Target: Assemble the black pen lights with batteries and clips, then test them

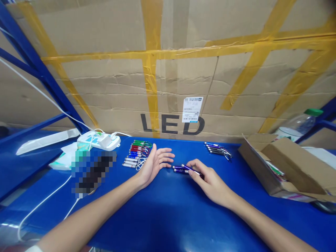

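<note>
My left hand (156,162) is held palm up with its fingers apart and nothing in it, just right of a row of several small flashlights (135,154) in green, red, blue and silver with clips and white cords. My right hand (203,175) has its thumb and fingers closed on a purple pen-like flashlight (191,169), tilted over other purple ones (178,169) on the blue table. Farther back at the right lies a group of blue and black flashlights (216,149) with clips.
An open cardboard box (262,168) stands at the right, a green-capped bottle (300,124) behind it. A power strip (101,140), white cables and a pixelated dark object (96,173) are at the left. A large taped carton (118,91) rises behind the table (168,217).
</note>
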`<state>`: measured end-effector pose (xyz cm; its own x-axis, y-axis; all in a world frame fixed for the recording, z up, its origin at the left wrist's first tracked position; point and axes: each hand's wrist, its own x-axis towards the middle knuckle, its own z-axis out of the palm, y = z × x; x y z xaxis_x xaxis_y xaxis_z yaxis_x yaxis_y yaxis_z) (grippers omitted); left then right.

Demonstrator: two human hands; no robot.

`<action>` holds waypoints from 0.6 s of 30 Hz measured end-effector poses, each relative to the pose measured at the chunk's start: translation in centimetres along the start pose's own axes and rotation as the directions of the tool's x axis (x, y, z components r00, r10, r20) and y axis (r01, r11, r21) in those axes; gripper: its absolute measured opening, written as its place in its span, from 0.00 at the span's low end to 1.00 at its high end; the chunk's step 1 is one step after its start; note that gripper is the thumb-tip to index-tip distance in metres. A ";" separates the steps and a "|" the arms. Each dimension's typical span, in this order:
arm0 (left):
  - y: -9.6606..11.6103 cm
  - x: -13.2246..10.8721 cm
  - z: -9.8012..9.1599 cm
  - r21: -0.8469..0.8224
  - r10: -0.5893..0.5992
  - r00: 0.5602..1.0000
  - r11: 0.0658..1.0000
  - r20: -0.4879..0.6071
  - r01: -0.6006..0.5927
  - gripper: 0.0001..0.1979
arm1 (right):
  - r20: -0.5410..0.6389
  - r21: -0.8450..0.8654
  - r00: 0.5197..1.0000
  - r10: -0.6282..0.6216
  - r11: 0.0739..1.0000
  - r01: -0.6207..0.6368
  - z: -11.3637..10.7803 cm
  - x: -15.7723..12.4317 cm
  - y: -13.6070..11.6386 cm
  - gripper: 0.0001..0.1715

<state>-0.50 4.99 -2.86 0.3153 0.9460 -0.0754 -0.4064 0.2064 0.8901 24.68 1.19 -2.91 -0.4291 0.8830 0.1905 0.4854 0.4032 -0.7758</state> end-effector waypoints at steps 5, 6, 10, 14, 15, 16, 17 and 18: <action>0.0 0.0 0.4 0.033 -0.012 0.998 0.999 -0.059 0.014 0.38 | 0.086 -0.168 0.990 -0.109 0.978 0.122 -0.2 -0.2 -0.1 0.13; 0.0 0.1 0.4 0.038 -0.013 0.997 0.999 -0.072 0.016 0.37 | 0.100 -0.194 0.987 -0.126 0.970 0.144 -0.2 -0.2 0.0 0.13; 0.1 0.1 0.4 0.031 -0.015 0.996 0.999 -0.083 0.018 0.37 | 0.097 -0.218 0.984 -0.146 0.962 0.165 -0.3 -0.3 0.1 0.11; -0.1 0.1 0.2 0.047 -0.002 0.997 0.999 -0.076 0.006 0.34 | 0.075 -0.183 0.991 -0.112 0.975 0.124 -0.4 -0.3 -0.1 0.11; -0.2 0.1 0.2 0.066 0.011 0.997 0.998 -0.074 -0.006 0.31 | 0.071 -0.176 0.992 -0.102 0.978 0.113 -0.5 -0.3 -0.2 0.11; -0.4 0.1 0.1 0.090 0.028 0.997 0.996 -0.069 -0.021 0.29 | 0.067 -0.172 0.993 -0.092 0.980 0.102 -0.4 -0.3 -0.3 0.12; -0.5 0.1 0.0 0.113 0.046 0.997 0.993 -0.062 -0.039 0.27 | 0.062 -0.168 0.995 -0.082 0.981 0.092 -0.4 -0.3 -0.3 0.12; -0.6 0.2 0.0 0.133 0.062 0.997 0.990 -0.055 -0.054 0.26 | 0.056 -0.164 0.996 -0.075 0.983 0.083 -0.4 -0.2 -0.4 0.13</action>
<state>-0.23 5.03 -3.47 0.2422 0.9692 -0.0444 -0.3051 0.1195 0.9448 24.85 0.93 -2.40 -0.5061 0.8356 0.2138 0.5663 0.5089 -0.6484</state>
